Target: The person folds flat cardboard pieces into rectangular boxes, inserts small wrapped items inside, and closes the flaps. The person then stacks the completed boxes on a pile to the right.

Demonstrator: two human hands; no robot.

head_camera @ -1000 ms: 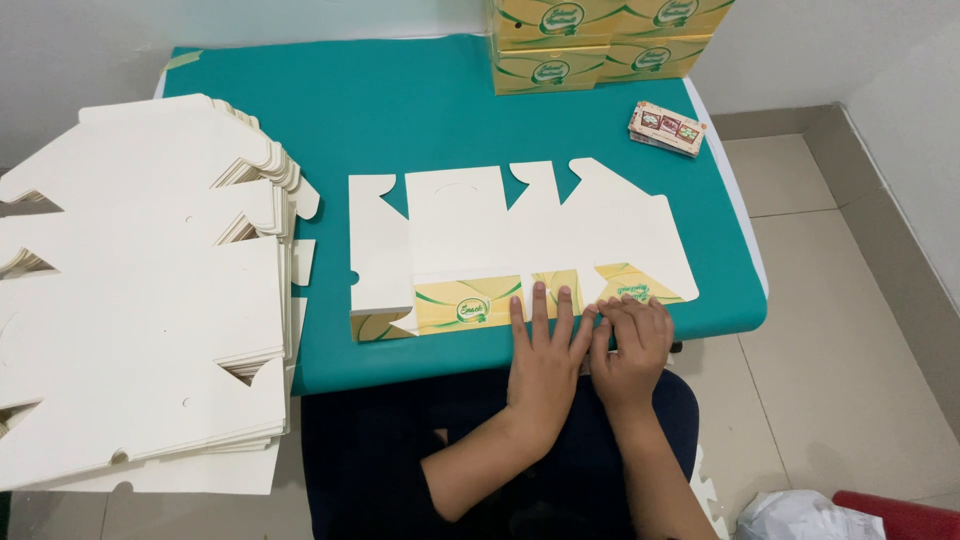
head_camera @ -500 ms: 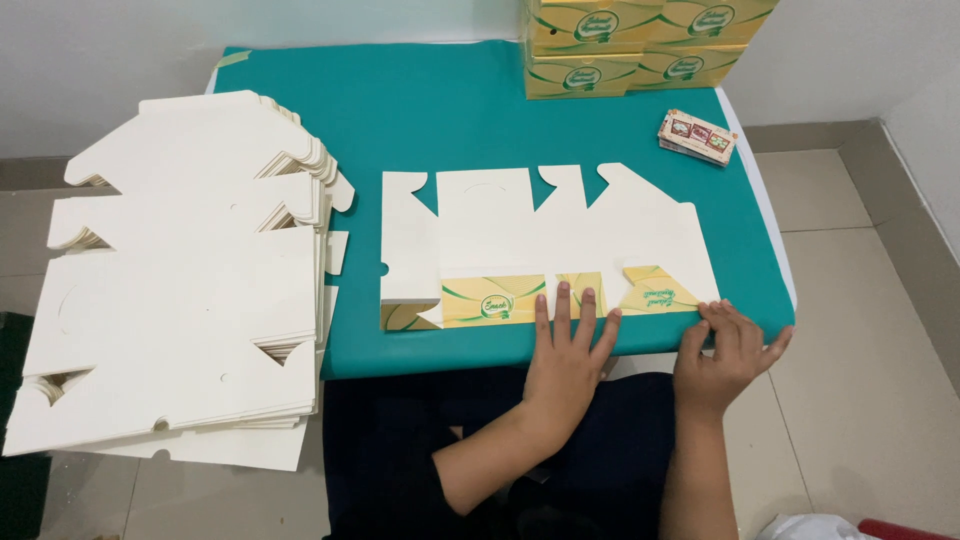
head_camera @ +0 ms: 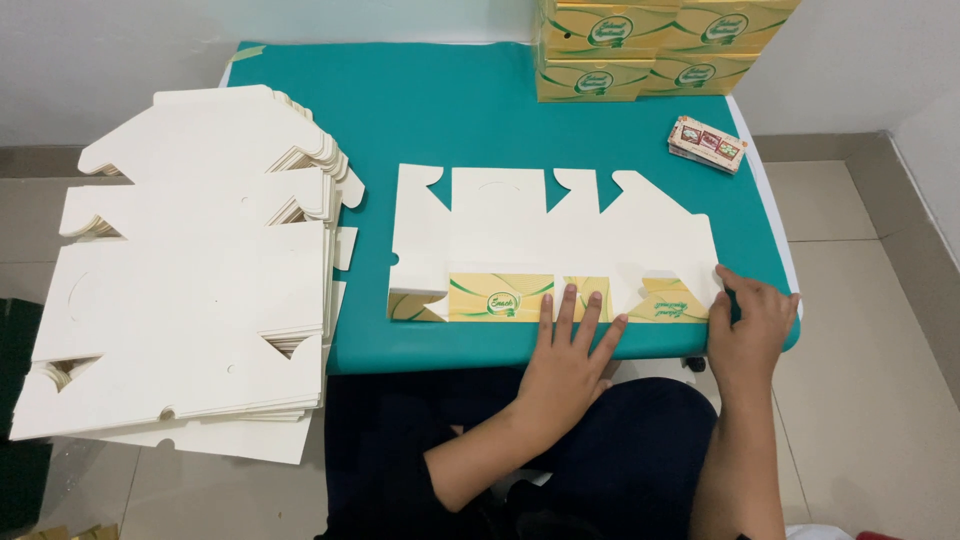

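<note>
Pressing a flat carton [head_camera: 545, 245] on a green table [head_camera: 450, 110], left hand [head_camera: 570, 350] lies spread wide; right hand [head_camera: 750, 325] pinches its right edge.

A flat, unfolded carton blank [head_camera: 550, 245] lies white side up at the centre of the frame on the teal counter [head_camera: 450, 110], its near edge folded over to show a yellow printed strip. The left hand [head_camera: 568, 355] presses flat on that strip, fingers [head_camera: 572, 305] spread, while the right hand [head_camera: 750, 325] grips the blank's right end at the counter edge. A tall stack of blanks [head_camera: 190, 270] fills the left of the frame; yellow boxes [head_camera: 650, 45] stand at upper right, with a small printed packet [head_camera: 708, 143] just below them.
</note>
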